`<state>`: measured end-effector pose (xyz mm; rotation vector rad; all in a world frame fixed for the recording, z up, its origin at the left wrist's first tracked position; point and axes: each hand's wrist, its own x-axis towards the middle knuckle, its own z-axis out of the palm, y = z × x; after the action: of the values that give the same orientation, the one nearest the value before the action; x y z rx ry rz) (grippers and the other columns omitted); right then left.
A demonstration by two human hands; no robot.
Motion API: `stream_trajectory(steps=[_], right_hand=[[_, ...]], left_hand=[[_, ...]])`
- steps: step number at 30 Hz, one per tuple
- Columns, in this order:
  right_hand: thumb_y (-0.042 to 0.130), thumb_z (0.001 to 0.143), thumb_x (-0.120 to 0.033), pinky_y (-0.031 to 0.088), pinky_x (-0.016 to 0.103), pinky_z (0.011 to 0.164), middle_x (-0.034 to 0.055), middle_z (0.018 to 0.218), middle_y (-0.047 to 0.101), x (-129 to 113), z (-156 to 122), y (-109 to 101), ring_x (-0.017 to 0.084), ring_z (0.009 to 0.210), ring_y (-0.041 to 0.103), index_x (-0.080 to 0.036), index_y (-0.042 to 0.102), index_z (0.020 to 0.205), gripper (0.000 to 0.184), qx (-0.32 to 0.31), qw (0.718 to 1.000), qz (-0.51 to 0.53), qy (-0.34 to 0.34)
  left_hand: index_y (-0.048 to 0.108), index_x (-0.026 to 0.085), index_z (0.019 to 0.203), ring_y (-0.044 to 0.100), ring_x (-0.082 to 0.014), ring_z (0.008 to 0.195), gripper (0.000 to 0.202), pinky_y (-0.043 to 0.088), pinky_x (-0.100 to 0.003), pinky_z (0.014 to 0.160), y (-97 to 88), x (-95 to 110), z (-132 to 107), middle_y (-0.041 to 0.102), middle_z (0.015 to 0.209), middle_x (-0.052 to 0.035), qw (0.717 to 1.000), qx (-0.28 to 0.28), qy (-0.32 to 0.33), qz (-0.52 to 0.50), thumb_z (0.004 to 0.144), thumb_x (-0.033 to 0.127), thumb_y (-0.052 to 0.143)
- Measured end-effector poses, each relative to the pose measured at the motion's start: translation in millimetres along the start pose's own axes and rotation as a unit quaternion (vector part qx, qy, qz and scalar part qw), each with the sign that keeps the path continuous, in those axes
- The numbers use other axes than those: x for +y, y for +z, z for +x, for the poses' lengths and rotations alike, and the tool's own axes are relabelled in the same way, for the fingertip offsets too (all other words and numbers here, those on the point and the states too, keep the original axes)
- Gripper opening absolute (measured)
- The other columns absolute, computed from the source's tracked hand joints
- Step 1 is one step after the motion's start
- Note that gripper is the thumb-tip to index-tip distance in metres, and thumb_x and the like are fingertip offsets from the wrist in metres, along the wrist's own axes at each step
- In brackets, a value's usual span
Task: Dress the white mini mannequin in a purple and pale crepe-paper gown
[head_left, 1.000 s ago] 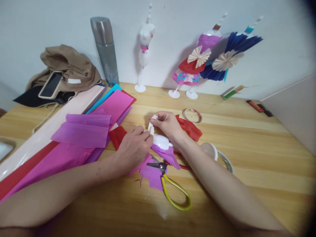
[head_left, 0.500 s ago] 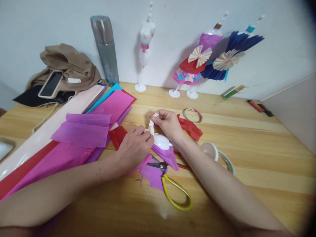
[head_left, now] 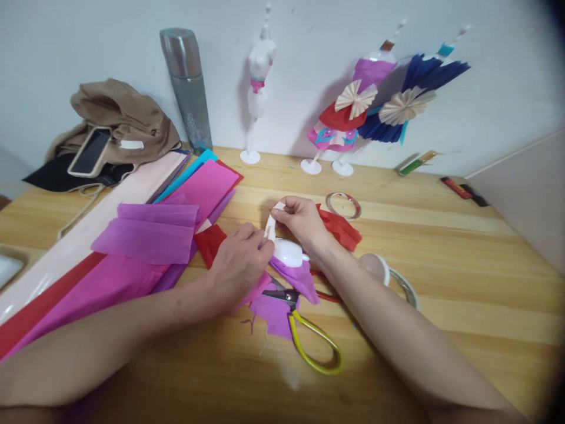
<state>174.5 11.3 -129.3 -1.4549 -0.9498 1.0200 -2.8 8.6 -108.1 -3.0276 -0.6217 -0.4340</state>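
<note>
Right hand (head_left: 302,221): thumb and forefinger pinched on the upper end of a white strip (head_left: 271,225). Left hand (head_left: 241,256): fingers curled, tips closed on the strip's lower end. Two-ended grip probably there to keep the strip straight and stop it folding on itself. White form (head_left: 288,253) lies on its side between the hands, just right of the left fingertips and below the right palm; likely laid down for easier reach. Can't tell whether the left hand steadies it too; its near end is hidden. Purple paper (head_left: 303,280) hangs off its lower side, below the right wrist. Scissors (head_left: 290,298) sit just below the left fingers, blades over a purple scrap (head_left: 273,321), yellow handle toward the person, so presumably parked for quick pickup. Tape roll (head_left: 375,268) is beside the right forearm, outer side, within reach without crossing arms. Paper stack (head_left: 205,185) is beyond the left hand, to its left, probably to keep bulk out of the working gap.
</note>
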Motion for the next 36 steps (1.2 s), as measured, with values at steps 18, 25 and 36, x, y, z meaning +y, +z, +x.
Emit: stream_trajectory(steps=[18, 25, 36], right_hand=[[0.069, 0.063, -0.031, 0.042, 0.026, 0.055, -0.0017, 0.06, 0.063, -4.4, -3.5, 0.5, 0.012, 0.054, 0.054, -0.019, 0.058, 0.068, 0.017, -0.06, 0.998, 0.009, -0.008], [0.068, 0.067, -0.028, 0.041, 0.025, 0.057, -0.0023, 0.061, 0.062, -9.8, -7.3, -0.4, 0.01, 0.054, 0.052, -0.018, 0.06, 0.07, 0.013, -0.07, 0.997, -0.024, -0.036], [0.073, 0.059, -0.031, 0.036, 0.024, 0.048, -0.0047, 0.052, 0.055, -16.1, -11.3, -1.7, 0.009, 0.046, 0.047, -0.018, 0.059, 0.066, 0.019, -0.076, 0.996, 0.0, 0.035]], left_hand=[[0.06, 0.012, 0.096, 0.052, -0.0249, 0.082, 0.01, 0.04, -0.034, 0.064, 1.8, -1.7, 4.6, 0.06, 0.071, -0.006, 0.999, -0.035, -0.025, -0.004, 0.092, 0.014, 0.051], [0.058, 0.014, 0.098, 0.053, -0.0249, 0.085, 0.013, 0.042, -0.033, 0.067, 3.1, -2.8, 5.0, 0.061, 0.078, -0.0066, 0.998, -0.051, -0.041, -0.016, 0.089, 0.01, 0.05], [0.056, 0.016, 0.111, 0.054, -0.023, 0.085, 0.022, 0.045, -0.032, 0.067, 3.8, -3.7, 3.1, 0.065, 0.089, -0.007, 0.995, -0.014, -0.08, -0.058, 0.089, 0.013, 0.052]])
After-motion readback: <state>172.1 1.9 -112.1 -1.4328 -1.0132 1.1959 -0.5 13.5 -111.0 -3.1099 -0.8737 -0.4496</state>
